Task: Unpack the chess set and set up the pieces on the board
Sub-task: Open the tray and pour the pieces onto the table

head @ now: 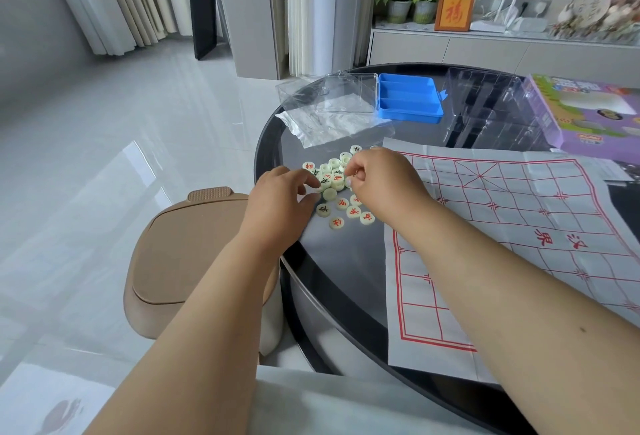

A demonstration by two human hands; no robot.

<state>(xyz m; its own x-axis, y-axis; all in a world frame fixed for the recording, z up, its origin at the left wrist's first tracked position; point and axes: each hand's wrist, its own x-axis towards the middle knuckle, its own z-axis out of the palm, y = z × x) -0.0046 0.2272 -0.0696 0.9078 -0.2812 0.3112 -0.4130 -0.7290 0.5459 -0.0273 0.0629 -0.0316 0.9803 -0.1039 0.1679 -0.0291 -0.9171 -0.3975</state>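
Risk: pieces (pixel 335 189) heaped near surface (pixel 349 261) edge at 9 o'clock of board (pixel 519 234); left hand (pixel 277 199) fingers loose, right hand (pixel 377 182) pinching one piece; a nudge could roll pcs off.

A round dark glass-topped table (pixel 332 261) carries everything. Near its left edge lies a loose heap of pale round chess pieces (pixel 337 189), some lettered red, some dark, a few stacked. Just right of the heap a creased paper board (pixel 519 227) with a red grid is spread flat. Beyond the heap lie crumpled clear plastic bags (pixel 322 119); on them rests the clear lid of an opened blue compartment box (pixel 410 97). Further right stand a clear plastic tray (pixel 485 105) and a purple printed carton (pixel 588 116) at the table's far right
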